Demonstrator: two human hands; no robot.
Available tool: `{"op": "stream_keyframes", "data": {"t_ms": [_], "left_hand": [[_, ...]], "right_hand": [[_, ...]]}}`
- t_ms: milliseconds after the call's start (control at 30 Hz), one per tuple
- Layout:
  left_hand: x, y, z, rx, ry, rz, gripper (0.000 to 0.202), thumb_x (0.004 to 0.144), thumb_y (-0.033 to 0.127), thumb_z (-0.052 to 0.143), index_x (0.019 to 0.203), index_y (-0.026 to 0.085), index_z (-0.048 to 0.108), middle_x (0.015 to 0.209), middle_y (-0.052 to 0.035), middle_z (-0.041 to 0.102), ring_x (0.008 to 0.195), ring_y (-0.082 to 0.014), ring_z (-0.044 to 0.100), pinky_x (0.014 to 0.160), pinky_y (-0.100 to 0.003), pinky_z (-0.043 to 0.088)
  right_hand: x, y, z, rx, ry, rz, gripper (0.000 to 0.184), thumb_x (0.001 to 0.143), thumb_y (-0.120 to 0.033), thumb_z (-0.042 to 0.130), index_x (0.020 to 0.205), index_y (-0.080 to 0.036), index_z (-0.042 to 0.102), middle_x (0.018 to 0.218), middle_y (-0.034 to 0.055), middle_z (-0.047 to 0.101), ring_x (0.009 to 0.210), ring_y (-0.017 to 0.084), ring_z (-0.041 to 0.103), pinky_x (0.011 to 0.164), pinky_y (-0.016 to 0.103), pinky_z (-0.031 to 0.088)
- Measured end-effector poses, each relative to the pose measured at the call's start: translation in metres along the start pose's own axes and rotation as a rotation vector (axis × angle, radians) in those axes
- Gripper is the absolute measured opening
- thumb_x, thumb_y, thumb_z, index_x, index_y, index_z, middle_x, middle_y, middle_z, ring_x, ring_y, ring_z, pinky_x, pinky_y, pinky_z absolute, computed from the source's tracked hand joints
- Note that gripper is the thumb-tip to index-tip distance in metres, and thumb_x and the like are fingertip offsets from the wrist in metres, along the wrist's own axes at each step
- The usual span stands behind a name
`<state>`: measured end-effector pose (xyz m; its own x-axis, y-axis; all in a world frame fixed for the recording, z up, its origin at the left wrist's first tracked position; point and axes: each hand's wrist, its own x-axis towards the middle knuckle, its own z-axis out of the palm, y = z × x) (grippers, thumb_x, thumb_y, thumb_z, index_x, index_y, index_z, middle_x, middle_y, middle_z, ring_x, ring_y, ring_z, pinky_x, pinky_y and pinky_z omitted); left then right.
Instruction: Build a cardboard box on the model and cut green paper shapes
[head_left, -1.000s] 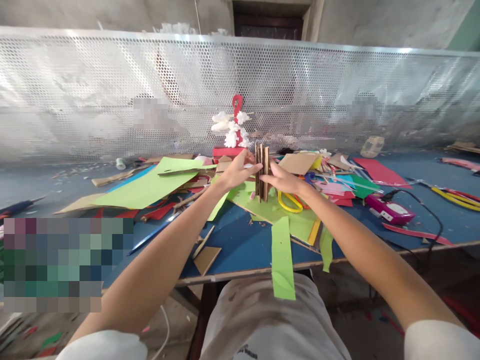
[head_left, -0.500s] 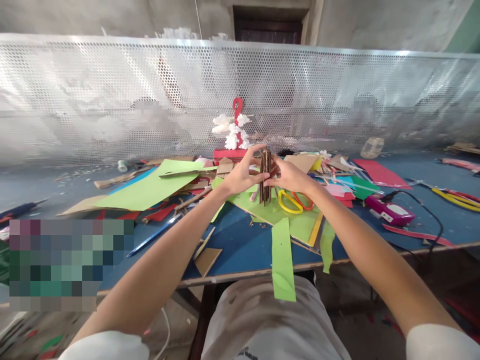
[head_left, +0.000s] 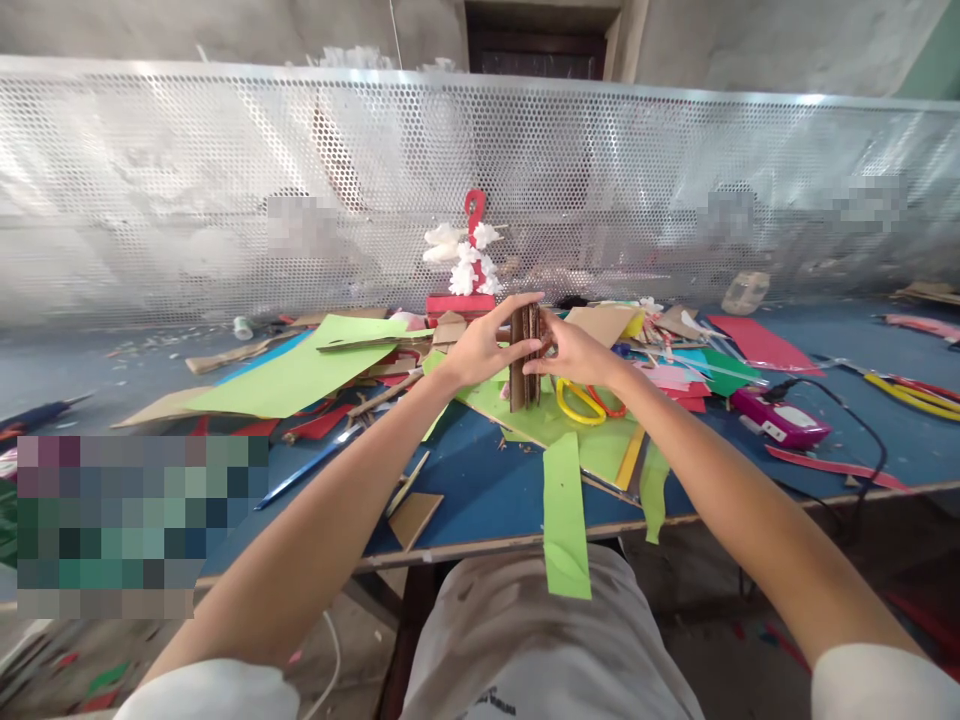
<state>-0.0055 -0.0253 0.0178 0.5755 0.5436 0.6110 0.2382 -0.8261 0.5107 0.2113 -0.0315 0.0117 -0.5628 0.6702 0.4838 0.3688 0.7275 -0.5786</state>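
i watch remotely as left hand (head_left: 480, 350) and right hand (head_left: 574, 353) pinch upright cardboard pieces (head_left: 530, 388) mid-frame, pressing from opposite sides, likely so loose layers stand together; beyond, upper centre, a red stand (head_left: 454, 304) sits back, seemingly out of the way.

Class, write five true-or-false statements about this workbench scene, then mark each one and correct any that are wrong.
1. The left grip and right grip both hold the cardboard pieces. True.
2. The cardboard pieces lie flat. False: they are held upright.
3. The yellow loop lies over the green sheet. True.
4. The magenta box lies left of both grips. False: the magenta box is to their right.
5. A green strip reaches past the front edge of the table. True.
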Motion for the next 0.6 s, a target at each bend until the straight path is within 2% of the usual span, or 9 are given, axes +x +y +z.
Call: {"op": "stream_keyframes", "data": {"t_ms": [133,233,300,367,433,500,533,600], "left_hand": [[0.000,0.001,0.001,0.065,0.016,0.034,0.069,0.102,0.040,0.062,0.165,0.028,0.040,0.163,-0.0117,0.053,0.137,-0.0307,0.063,0.116,-0.051,0.054],[0.001,-0.003,0.000,0.121,0.045,0.051,0.079,0.102,0.044,0.062,0.172,0.031,0.027,0.170,-0.0127,0.045,0.143,-0.0343,0.059,0.117,-0.053,0.052],[0.001,-0.008,0.001,0.169,0.084,0.051,0.091,0.100,0.049,0.067,0.174,0.031,0.019,0.168,-0.0153,0.047,0.140,-0.0356,0.060,0.116,-0.053,0.052],[0.002,-0.016,0.003,0.217,0.121,0.033,0.097,0.097,0.053,0.071,0.174,0.026,0.019,0.154,-0.0178,0.061,0.131,-0.0358,0.065,0.112,-0.052,0.053],[0.002,-0.021,0.006,0.250,0.131,-0.018,0.087,0.101,0.054,0.065,0.171,0.019,0.027,0.129,-0.0161,0.073,0.114,-0.0329,0.072,0.104,-0.050,0.056],[0.002,-0.023,0.010,0.252,0.128,-0.041,0.074,0.107,0.053,0.054,0.167,0.013,0.035,0.114,-0.0140,0.076,0.105,-0.0304,0.074,0.100,-0.048,0.057],[0.002,-0.022,0.011,0.245,0.131,-0.028,0.069,0.109,0.053,0.048,0.164,0.012,0.040,0.114,-0.0148,0.076,0.107,-0.0303,0.073,0.101,-0.047,0.056],[0.002,-0.020,0.011,0.221,0.135,0.027,0.063,0.112,0.053,0.038,0.157,0.011,0.049,0.128,-0.0186,0.073,0.122,-0.0314,0.069,0.109,-0.048,0.052]], "right_hand": [[-0.002,-0.001,-0.002,0.085,0.030,0.019,0.093,0.087,-0.037,0.082,0.166,-0.024,0.035,0.140,0.0141,0.068,0.124,0.033,0.069,0.106,0.054,0.061],[-0.005,-0.002,-0.005,0.137,0.038,0.048,0.103,0.092,-0.034,0.076,0.175,-0.033,0.014,0.139,0.0094,0.071,0.124,0.032,0.070,0.103,0.056,0.064],[-0.006,-0.003,-0.007,0.133,0.034,0.014,0.105,0.094,-0.035,0.075,0.176,-0.038,0.010,0.145,0.0072,0.068,0.125,0.032,0.070,0.105,0.058,0.063],[-0.006,-0.002,-0.008,0.101,0.038,-0.037,0.101,0.094,-0.038,0.076,0.175,-0.041,0.016,0.151,0.0051,0.065,0.127,0.033,0.070,0.109,0.059,0.061],[-0.005,0.000,-0.007,0.078,0.045,-0.063,0.093,0.094,-0.039,0.075,0.173,-0.042,0.025,0.155,0.0045,0.062,0.126,0.033,0.070,0.108,0.059,0.062],[-0.004,0.002,-0.003,0.073,0.053,-0.070,0.086,0.095,-0.039,0.073,0.171,-0.040,0.032,0.159,0.0055,0.058,0.126,0.034,0.070,0.104,0.058,0.064],[-0.003,0.003,-0.001,0.072,0.059,-0.079,0.084,0.095,-0.039,0.073,0.169,-0.040,0.034,0.162,0.0062,0.055,0.127,0.034,0.070,0.104,0.058,0.064],[-0.001,0.004,0.003,0.071,0.076,-0.106,0.081,0.093,-0.041,0.076,0.166,-0.038,0.039,0.167,0.0070,0.050,0.130,0.034,0.068,0.108,0.059,0.062]]}}
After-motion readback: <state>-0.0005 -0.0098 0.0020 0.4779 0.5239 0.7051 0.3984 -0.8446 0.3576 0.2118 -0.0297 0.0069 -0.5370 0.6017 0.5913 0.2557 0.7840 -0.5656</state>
